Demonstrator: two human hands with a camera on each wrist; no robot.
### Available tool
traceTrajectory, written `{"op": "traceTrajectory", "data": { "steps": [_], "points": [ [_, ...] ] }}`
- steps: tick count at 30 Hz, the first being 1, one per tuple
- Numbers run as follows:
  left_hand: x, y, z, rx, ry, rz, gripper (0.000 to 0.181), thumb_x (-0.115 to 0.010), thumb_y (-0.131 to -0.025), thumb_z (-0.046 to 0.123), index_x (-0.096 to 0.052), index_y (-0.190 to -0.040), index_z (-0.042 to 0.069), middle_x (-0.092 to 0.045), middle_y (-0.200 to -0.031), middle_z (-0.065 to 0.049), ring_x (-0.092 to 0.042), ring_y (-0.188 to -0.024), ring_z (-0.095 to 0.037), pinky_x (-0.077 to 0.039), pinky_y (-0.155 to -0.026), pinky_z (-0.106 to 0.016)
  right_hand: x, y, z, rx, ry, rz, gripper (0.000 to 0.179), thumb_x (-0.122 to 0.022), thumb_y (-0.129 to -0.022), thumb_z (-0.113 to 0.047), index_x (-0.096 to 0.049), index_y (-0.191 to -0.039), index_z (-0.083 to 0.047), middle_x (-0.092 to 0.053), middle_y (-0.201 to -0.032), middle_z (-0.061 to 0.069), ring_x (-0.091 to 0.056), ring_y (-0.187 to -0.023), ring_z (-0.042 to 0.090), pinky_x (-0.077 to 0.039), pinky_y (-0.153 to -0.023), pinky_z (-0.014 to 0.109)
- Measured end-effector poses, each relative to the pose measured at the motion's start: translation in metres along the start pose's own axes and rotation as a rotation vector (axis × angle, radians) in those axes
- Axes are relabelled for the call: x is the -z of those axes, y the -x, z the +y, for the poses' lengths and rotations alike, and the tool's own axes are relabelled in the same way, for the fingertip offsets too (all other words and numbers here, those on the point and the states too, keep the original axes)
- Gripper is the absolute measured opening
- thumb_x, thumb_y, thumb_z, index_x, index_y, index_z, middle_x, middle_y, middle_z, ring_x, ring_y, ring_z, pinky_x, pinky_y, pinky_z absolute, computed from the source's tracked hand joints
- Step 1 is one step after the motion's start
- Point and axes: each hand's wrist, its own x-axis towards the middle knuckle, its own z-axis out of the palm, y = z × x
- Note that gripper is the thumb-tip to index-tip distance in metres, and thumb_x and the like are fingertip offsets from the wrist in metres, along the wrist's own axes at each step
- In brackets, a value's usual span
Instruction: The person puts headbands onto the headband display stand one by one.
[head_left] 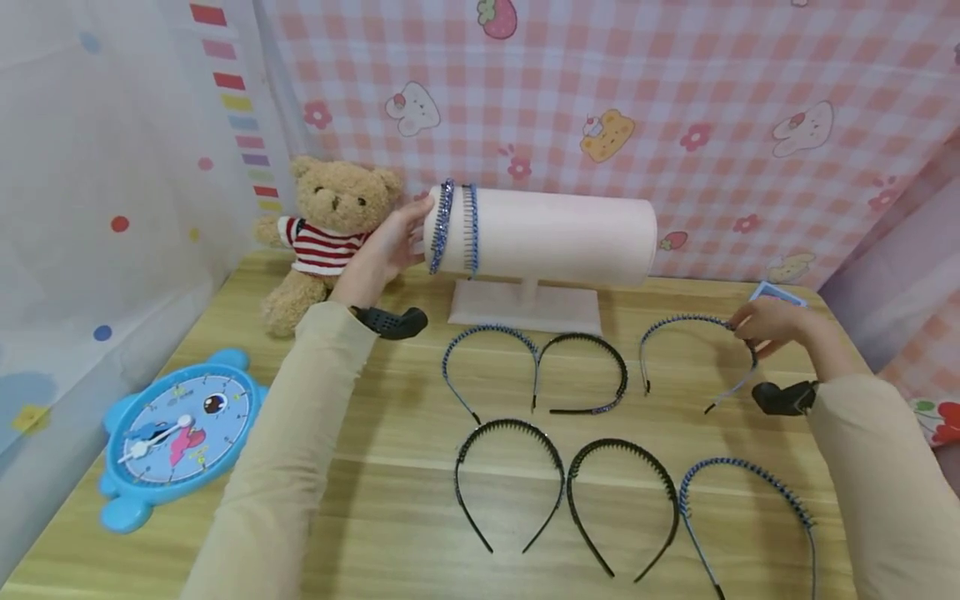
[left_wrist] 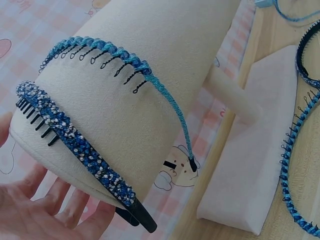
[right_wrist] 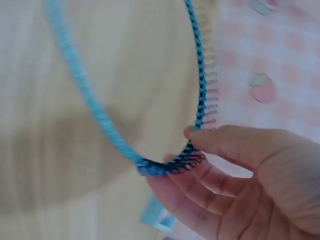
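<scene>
My right hand (head_left: 776, 325) pinches a blue braided headband (right_wrist: 201, 85) with small wire teeth between thumb and fingers, its ends hanging downward over the right side of the table. At the left end of a pale display roll (head_left: 562, 233), my left hand (head_left: 390, 250) rests its fingers against the roll's edge, fairly straight. Two headbands sit around that end of the roll: a glittery dark-blue one (left_wrist: 80, 140) at the rim, and a blue braided one (left_wrist: 170, 102) just inward. The roll stands on a flat pale base (left_wrist: 250, 150).
Several more headbands lie before the stand: blue braided ones (head_left: 491, 329) (head_left: 765, 472) and dark toothed ones (head_left: 624, 375) (head_left: 510, 423) (head_left: 622, 444). A teddy bear (head_left: 326, 250) sits behind my left arm, near a blue fish-shaped clock (head_left: 187, 425). A small blue-edged card (head_left: 780, 293) lies behind my right hand.
</scene>
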Motion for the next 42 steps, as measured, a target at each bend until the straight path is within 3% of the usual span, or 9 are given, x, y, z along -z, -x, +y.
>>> {"op": "traceTrajectory", "data": {
  "steps": [5, 10, 17, 29, 38, 40, 42],
  "points": [
    [0.001, 0.0, 0.001, 0.014, -0.002, 0.009, 0.057, -0.046, -0.092, 0.042, -0.026, -0.142, 0.022, -0.034, -0.146, 0.0, -0.04, -0.114, -0.012, -0.027, -0.107, -0.037, 0.019, 0.014, -0.009, -0.003, -0.142, 0.016, 0.052, -0.047, -0.094, -0.015, -0.026, -0.128, 0.019, -0.057, -0.105, 0.022, -0.059, -0.092, 0.016, -0.052, -0.081, 0.035],
    [0.003, 0.0, 0.001, 0.011, 0.0, 0.018, 0.058, -0.047, -0.092, 0.041, -0.025, -0.142, 0.023, -0.035, -0.145, 0.001, -0.041, -0.113, -0.012, -0.028, -0.107, -0.038, 0.026, 0.02, -0.028, 0.036, -0.286, 0.104, 0.061, -0.052, -0.094, -0.021, -0.023, -0.133, 0.015, -0.058, -0.104, 0.002, -0.06, -0.085, 0.002, -0.052, -0.083, 0.034],
    [0.002, 0.002, 0.002, 0.011, -0.006, -0.008, 0.061, -0.046, -0.092, 0.041, -0.02, -0.144, 0.022, -0.028, -0.149, 0.0, -0.03, -0.133, -0.017, -0.023, -0.11, -0.04, 0.018, 0.016, -0.069, 0.105, -0.39, 0.269, 0.07, -0.059, -0.089, -0.031, -0.023, -0.133, 0.011, -0.053, -0.1, 0.001, -0.061, -0.079, 0.003, -0.053, -0.08, 0.033],
    [0.0, 0.004, 0.002, 0.028, -0.021, -0.018, 0.058, -0.043, -0.093, 0.04, -0.021, -0.144, 0.021, -0.025, -0.151, 0.001, -0.025, -0.137, -0.019, -0.021, -0.112, -0.04, 0.004, 0.013, -0.127, 0.185, -0.494, 0.435, 0.061, -0.061, -0.087, -0.025, -0.028, -0.13, 0.004, -0.05, -0.091, -0.005, -0.06, -0.074, 0.001, -0.054, -0.076, 0.027],
    [0.001, 0.004, 0.003, 0.019, -0.013, -0.017, 0.058, -0.044, -0.093, 0.04, -0.022, -0.144, 0.021, -0.027, -0.15, 0.0, -0.026, -0.136, -0.019, -0.021, -0.111, -0.04, -0.001, 0.009, -0.136, 0.193, -0.463, 0.541, 0.054, -0.067, -0.083, -0.025, -0.041, -0.121, 0.001, -0.055, -0.084, -0.007, -0.059, -0.071, 0.002, -0.055, -0.071, 0.025],
    [0.001, 0.004, 0.003, 0.02, -0.012, -0.016, 0.058, -0.044, -0.093, 0.04, -0.023, -0.144, 0.021, -0.027, -0.15, 0.0, -0.025, -0.136, -0.019, -0.021, -0.111, -0.04, -0.001, 0.007, -0.134, 0.19, -0.402, 0.564, 0.06, -0.068, -0.082, -0.031, -0.04, -0.126, -0.001, -0.056, -0.093, 0.0, -0.059, -0.077, 0.007, -0.055, -0.07, 0.026],
    [0.001, 0.004, 0.003, 0.019, -0.009, -0.017, 0.058, -0.044, -0.093, 0.04, -0.022, -0.144, 0.021, -0.027, -0.15, 0.0, -0.025, -0.136, -0.019, -0.021, -0.111, -0.041, 0.001, 0.006, -0.131, 0.202, -0.319, 0.573, 0.072, -0.067, -0.081, -0.036, -0.032, -0.137, -0.006, -0.054, -0.112, 0.011, -0.059, -0.093, 0.018, -0.054, -0.078, 0.034]
  ]
}}
